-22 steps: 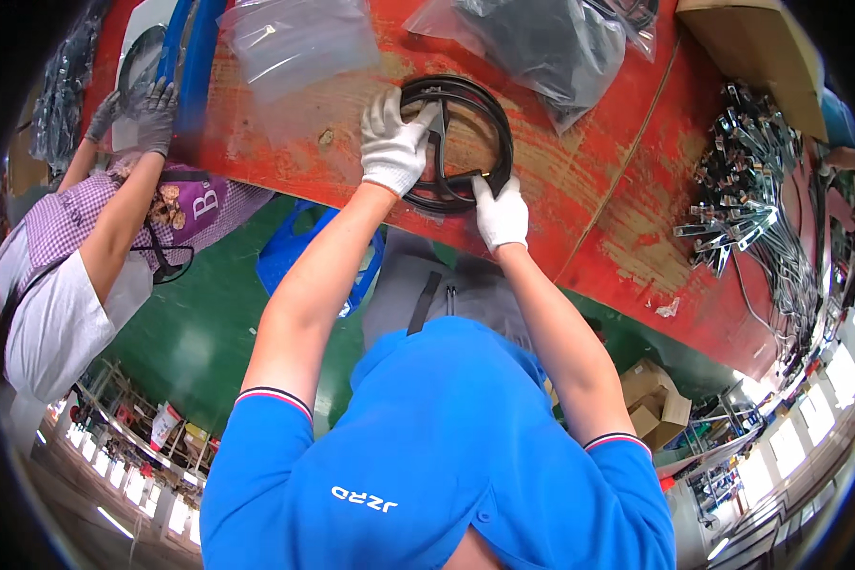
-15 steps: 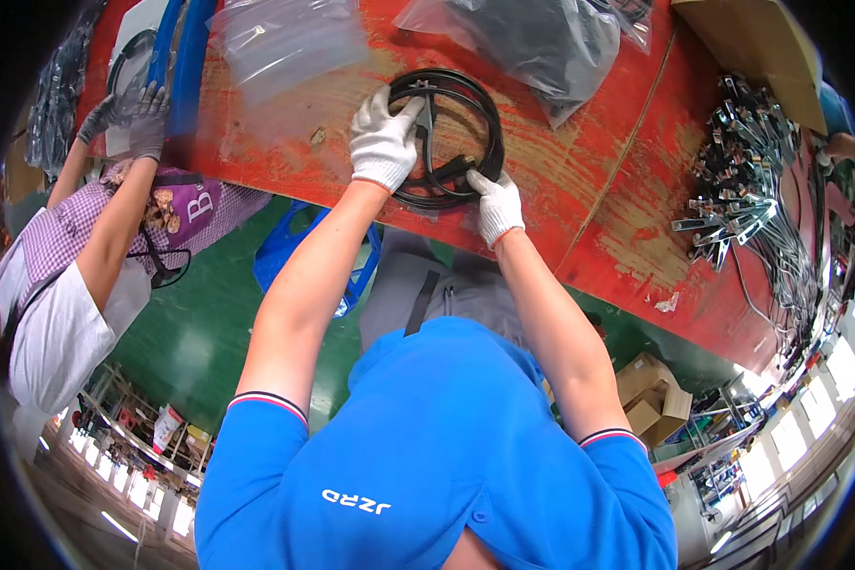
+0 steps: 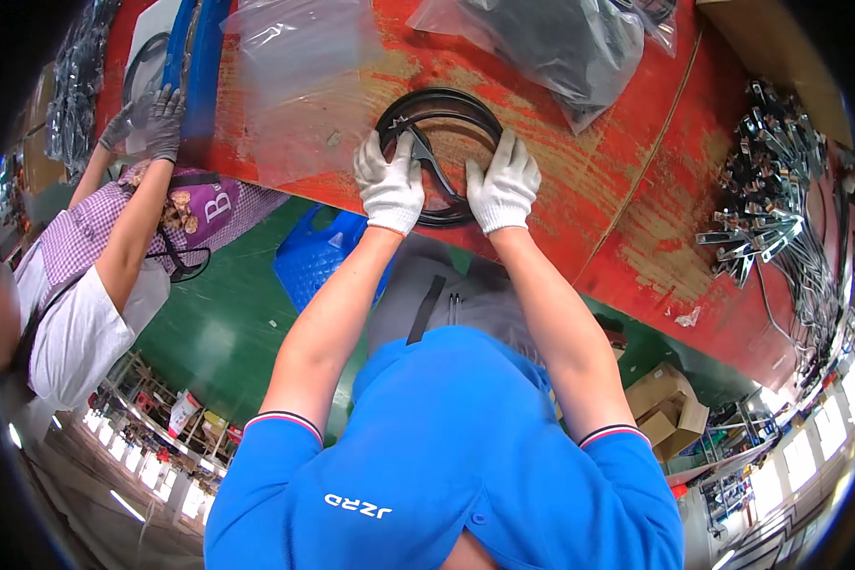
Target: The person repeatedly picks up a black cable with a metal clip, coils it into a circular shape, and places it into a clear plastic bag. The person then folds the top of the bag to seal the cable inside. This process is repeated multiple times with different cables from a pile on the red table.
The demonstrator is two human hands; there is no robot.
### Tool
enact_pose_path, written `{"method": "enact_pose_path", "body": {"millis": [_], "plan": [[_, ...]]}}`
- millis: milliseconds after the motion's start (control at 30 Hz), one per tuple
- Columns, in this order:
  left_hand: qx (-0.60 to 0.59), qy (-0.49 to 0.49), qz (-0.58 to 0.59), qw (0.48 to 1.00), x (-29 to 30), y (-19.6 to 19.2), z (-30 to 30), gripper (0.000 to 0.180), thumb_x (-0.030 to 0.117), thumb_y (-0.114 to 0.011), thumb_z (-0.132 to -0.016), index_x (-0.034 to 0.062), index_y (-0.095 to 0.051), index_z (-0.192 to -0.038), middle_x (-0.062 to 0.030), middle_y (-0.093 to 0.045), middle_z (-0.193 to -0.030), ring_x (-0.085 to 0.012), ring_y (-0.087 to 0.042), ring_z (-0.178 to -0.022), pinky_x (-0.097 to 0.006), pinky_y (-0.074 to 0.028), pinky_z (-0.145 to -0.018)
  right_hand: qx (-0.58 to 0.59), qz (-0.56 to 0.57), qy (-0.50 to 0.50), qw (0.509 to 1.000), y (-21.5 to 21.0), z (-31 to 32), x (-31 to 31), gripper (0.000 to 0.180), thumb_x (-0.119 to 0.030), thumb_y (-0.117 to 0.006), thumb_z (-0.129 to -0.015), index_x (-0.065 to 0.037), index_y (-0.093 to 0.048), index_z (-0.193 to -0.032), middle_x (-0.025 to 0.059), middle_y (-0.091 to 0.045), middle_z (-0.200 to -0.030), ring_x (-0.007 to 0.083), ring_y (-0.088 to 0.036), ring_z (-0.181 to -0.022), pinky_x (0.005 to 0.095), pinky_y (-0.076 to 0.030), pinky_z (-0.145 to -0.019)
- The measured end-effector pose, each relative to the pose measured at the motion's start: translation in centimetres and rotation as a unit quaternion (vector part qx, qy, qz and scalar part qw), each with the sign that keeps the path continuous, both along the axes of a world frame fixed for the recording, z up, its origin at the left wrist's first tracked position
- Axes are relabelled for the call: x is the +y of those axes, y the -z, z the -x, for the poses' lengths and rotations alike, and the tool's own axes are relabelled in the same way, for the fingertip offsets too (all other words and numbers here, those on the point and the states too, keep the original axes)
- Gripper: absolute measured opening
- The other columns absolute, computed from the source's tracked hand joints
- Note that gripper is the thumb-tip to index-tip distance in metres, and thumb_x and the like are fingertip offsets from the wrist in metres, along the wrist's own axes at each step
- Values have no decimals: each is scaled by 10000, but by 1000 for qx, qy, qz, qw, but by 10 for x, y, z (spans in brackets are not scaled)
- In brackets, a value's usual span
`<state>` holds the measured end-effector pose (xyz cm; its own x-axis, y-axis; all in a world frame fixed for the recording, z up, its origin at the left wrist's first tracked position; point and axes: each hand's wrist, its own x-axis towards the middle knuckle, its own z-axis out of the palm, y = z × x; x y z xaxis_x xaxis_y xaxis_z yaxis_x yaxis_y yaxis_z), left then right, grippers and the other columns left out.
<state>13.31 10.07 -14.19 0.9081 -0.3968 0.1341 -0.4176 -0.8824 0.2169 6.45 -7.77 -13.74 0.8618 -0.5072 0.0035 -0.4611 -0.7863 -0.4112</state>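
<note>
This is a factory workshop, a floor for hand work on cables. A long red worktable (image 3: pixel 579 204), its paint worn through to brown, bears a coil of black cable (image 3: pixel 485 107), clear plastic bags (image 3: pixel 304 66) and a heap of metal clamps (image 3: pixel 765 180) on grey leads (image 3: pixel 812 271). A co-worker in a checked apron (image 3: pixel 81 223) and grey gloves (image 3: pixel 166 119) stands at the same table. Beyond — a green floor (image 3: pixel 214 323), cardboard boxes (image 3: pixel 670 413), loaded shelving and rows of windows (image 3: pixel 830 423).
</note>
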Motion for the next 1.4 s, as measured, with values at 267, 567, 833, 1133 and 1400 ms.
{"method": "enact_pose_path", "body": {"millis": [267,567,833,1133,1400], "plan": [[36,-46,156,986,-13,-1,-60,598,396,-760,-873,146,-573,-1383,-167,-593,-1333,-407,-548,-1253,-538,-426,-1065,-10,-15,0,1000,0,-8,-22,722,-410,-740,-853,-65,-514,-1445,264,-616,-1279,446,-608,-1112,555,-471,-973],[92,-56,108,988,-22,6,-97,280,404,-679,-944,220,-771,-1134,-137,-702,-1019,-374,-661,-980,-495,-529,-877,-34,-2,-4,999,3,-30,-29,597,-388,-725,-867,-122,-584,-1383,230,-657,-1165,422,-636,-1021,541,-499,-900],[76,-66,-13,995,-40,-12,-48,552,416,-587,-995,124,-556,-1462,-238,-598,-1208,-426,-579,-1117,-544,-446,-998,0,41,-79,996,-6,-7,-40,675,-360,-717,-868,-32,-535,-1429,244,-654,-1194,424,-643,-1012,539,-501,-889],[144,-45,92,984,-15,-22,-42,598,457,-641,-963,112,-566,-1446,-197,-569,-1300,-392,-513,-1241,-521,-433,-1035,3,11,-95,995,-11,-4,-44,539,-347,-679,-927,-59,-586,-1373,247,-660,-1197,427,-651,-1048,536,-510,-903],[50,65,55,995,123,-14,-112,244,261,-787,-841,171,-744,-1063,-48,-667,-1020,-321,-616,-1019,-466,-464,-905,-16,-18,-52,998,-12,-21,-45,307,-270,-691,-924,-148,-723,-1203,190,-699,-981,389,-685,-878,506,-546,-800]]}}
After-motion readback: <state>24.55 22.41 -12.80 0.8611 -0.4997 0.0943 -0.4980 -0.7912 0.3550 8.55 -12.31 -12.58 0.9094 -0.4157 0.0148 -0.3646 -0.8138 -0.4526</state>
